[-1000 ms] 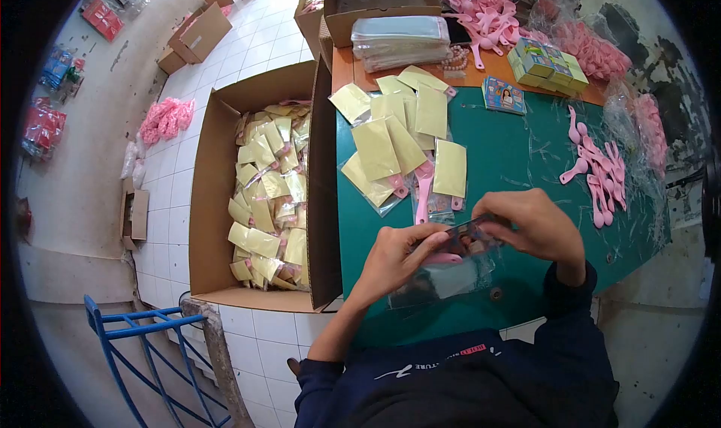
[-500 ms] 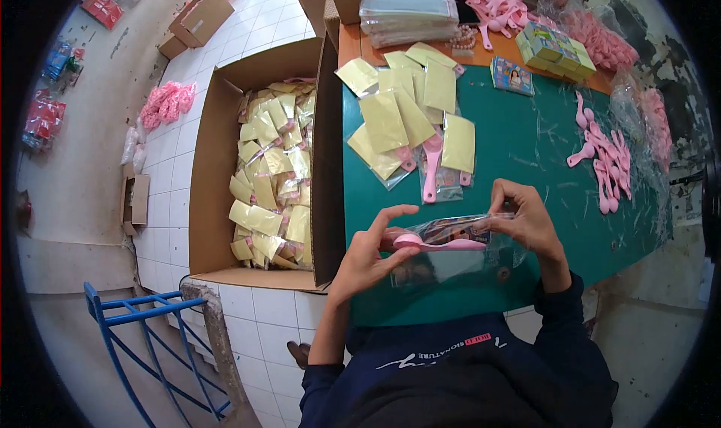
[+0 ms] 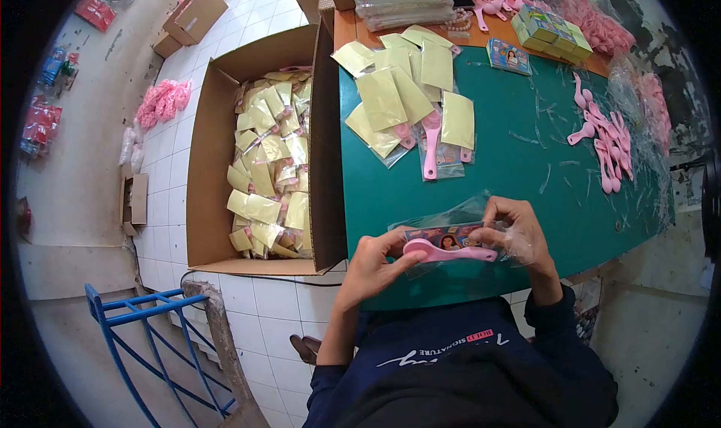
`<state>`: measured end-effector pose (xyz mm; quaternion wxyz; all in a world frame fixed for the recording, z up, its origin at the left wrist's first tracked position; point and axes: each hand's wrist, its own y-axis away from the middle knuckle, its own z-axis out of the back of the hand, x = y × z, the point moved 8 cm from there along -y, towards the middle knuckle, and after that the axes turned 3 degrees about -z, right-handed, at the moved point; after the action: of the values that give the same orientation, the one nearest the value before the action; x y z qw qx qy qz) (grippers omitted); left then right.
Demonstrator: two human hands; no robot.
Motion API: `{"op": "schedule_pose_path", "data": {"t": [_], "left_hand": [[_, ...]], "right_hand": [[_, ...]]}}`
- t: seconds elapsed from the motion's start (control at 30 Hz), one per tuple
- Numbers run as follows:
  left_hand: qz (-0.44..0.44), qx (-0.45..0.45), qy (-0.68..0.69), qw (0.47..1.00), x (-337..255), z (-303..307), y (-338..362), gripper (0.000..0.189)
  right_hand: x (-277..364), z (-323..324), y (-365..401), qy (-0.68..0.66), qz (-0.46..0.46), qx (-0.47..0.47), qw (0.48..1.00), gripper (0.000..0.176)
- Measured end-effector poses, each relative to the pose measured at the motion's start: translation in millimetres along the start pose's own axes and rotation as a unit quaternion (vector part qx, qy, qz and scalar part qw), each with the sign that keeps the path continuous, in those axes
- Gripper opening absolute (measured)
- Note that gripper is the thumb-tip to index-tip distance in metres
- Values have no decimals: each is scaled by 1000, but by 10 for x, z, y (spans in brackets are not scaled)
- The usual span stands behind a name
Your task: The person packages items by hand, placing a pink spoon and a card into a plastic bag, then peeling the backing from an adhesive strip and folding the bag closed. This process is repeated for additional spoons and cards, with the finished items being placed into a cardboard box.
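Note:
My left hand (image 3: 374,269) pinches the broad end of a pink spoon (image 3: 462,255), thumb on its front. Behind the spoon stands a printed card (image 3: 452,236) with a picture of a figure. Both are together with a clear plastic bag (image 3: 432,219), whose film spreads around them. My right hand (image 3: 518,234) has its fingers closed on the bag's right side, by the card's edge. All this is held over the near edge of the green tabletop (image 3: 496,150).
Bagged sets with pale yellow card backs (image 3: 381,97) lie at the table's left. A large carton (image 3: 325,150) beside it holds many more. Loose pink spoons (image 3: 604,143) lie at right. Card stacks (image 3: 552,34) and clear bags (image 3: 404,4) sit at the back.
The spoon, card and bag have tilted so the card's printed front shows more. Both hands sit slightly lower in view, and the right fingers have moved in towards the card.

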<state>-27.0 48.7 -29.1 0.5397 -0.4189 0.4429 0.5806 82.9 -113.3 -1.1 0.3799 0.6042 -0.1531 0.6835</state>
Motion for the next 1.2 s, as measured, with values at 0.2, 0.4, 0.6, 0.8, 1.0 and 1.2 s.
{"op": "schedule_pose_path", "data": {"t": [0.2,0.4,0.6,0.8,1.0,1.2], "left_hand": [[35,-120,148,981,123,-87,206,62],[148,-50,348,924,231,-433,548,61],[199,-95,322,921,384,-287,820,58],[159,-92,275,944,356,-355,758,52],[78,-143,124,979,222,-255,674,59],[91,-204,287,931,226,-203,454,60]], "right_hand": [[401,-227,15,94,152,62,982,30],[279,-840,227,220,224,256,914,51],[130,-1035,186,416,268,68,866,31],[210,-1201,261,315,246,109,910,22],[229,-1269,284,329,264,137,896,22],[281,-1264,403,305,367,190,858,21]]}}
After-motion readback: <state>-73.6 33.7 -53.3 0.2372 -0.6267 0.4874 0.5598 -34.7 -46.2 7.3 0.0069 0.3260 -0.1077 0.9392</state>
